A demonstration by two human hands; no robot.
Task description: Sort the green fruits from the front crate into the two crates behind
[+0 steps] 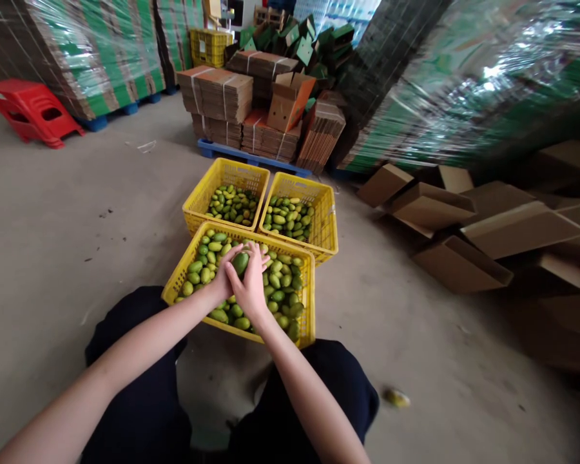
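Observation:
My left hand [223,277] and my right hand [252,283] come together, their fingers curved round one dark green oval fruit [240,263]. They are above the front yellow crate [310,309], which holds many smooth oval fruits [279,295] in green and yellow-green; their exact kind I cannot tell. Behind it stand a left rear yellow crate [193,211] and a right rear yellow crate [326,222], each with similar fruits lower down inside. My fingers and palms partly hide the held fruit.
Flattened cardboard stacks [217,96] sit on a blue pallet [212,148] past the crates. Open cardboard boxes [459,258] lie in a heap to the right. A red stool [31,109] stands far left, and a yellowish fruit [397,397] lies on the floor.

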